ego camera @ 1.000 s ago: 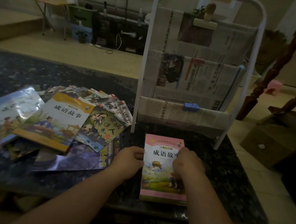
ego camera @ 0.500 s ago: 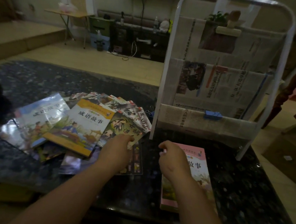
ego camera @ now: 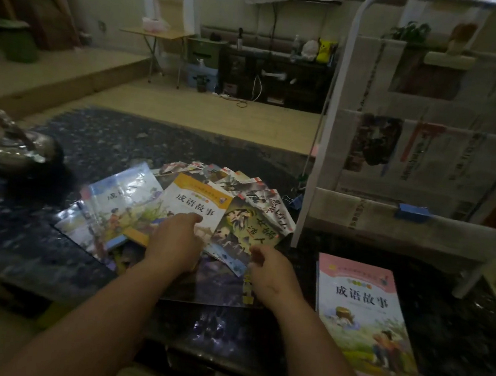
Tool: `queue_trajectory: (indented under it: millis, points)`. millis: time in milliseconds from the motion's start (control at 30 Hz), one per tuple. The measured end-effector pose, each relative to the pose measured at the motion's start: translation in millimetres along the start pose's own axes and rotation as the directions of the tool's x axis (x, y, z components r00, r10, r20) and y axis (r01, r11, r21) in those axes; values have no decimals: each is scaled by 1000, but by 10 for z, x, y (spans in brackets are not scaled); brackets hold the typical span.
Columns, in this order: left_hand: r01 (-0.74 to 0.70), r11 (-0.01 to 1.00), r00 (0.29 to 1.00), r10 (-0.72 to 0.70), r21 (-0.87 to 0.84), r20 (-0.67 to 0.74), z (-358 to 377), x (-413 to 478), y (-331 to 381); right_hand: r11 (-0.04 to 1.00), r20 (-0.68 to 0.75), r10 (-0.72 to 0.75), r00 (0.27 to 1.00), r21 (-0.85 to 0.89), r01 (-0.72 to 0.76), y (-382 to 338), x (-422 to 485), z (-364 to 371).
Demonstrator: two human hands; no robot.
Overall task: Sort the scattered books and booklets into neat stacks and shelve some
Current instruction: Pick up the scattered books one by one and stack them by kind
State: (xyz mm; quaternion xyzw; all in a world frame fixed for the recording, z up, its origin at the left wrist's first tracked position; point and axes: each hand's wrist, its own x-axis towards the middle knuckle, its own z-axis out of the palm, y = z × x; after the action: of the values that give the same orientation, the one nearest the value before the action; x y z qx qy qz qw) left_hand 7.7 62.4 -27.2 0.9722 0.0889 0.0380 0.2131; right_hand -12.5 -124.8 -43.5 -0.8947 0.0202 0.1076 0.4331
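Near front right corner of bench: one pink book [ego camera: 361, 316] lying flat, squared to the edge, well apart from the rest. Only item sorted so far; whether a second sits under it, cannot tell.

Mid-bench, toward front edge: scattered pile, unsorted. Count on top: one orange-covered book [ego camera: 189, 209], one blue glossy book [ego camera: 116, 204] just left of it and partly under, one dark booklet [ego camera: 248, 230] overlapping the orange one's right side. Behind them, a fan of thin booklets [ego camera: 226, 176], several, too overlapped to count. One purple cover [ego camera: 215, 279] underneath at the front.

Left grip [ego camera: 175, 241]: fingers laid flat on the orange-covered book, holding nothing. Right grip [ego camera: 271, 270]: fingers loosely curled at the dark booklet's near corner; pinching it or not, cannot tell.

Back right corner: white rack [ego camera: 341, 105], three newspaper-lined tiers, no books seen in them. Shelving not begun.

Judgement: early stage; nearly all the stacking and all the shelving remain.

Left edge: one metal teapot [ego camera: 18, 148].
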Motion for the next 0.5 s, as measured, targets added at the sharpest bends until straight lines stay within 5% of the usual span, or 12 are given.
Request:
queue_trajectory:
  millis: [200, 400, 500]
  points:
    - [114, 980, 991, -102, 161, -81, -181, 67, -394, 988, 78, -12, 997, 152, 0, -171, 135, 487]
    - [258, 955, 966, -251, -144, 64, -307, 110, -499, 895, 116, 69, 991, 432, -113, -230, 176, 799]
    - [233, 960, 972, -236, -153, 2, -305, 92, -463, 822, 99, 126, 987, 546, -159, -264, 171, 793]
